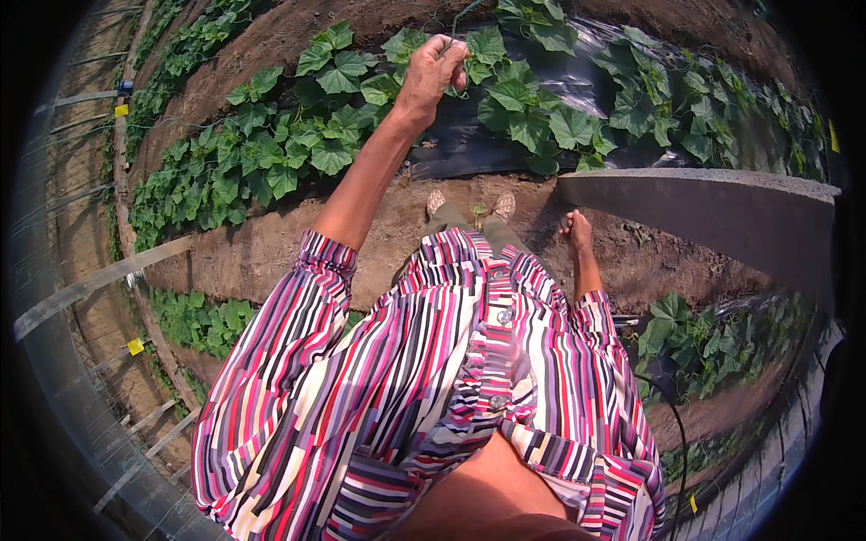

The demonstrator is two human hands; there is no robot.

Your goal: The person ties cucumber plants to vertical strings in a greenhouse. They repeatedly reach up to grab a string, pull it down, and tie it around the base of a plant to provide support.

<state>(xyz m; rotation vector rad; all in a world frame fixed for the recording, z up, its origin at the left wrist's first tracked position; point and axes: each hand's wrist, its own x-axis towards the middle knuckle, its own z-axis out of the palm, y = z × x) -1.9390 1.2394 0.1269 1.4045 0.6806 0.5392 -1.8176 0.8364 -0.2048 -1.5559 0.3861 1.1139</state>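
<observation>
My left hand [436, 71] is raised over a row of cucumber plants and pinches a thin green twine [454, 27]. The twine runs up out of view above the hand, and a short loop of it hangs below the fingers. Close around that hand are broad lobed cucumber leaves [486, 46], growing through black plastic mulch film [467, 145]. My right hand [576, 230] hangs low at my side over bare soil, near the foot of a grey post [683, 196]. Its fingers are curled, and whether anything small is inside them is hidden.
The post rises from the soil path [270, 264] on my right. More cucumber plants [697, 338] grow in a row behind me. Far left, several wires, a wooden rail [125, 155] and a yellow card [135, 346] are visible. A black cable [682, 433] hangs at the right.
</observation>
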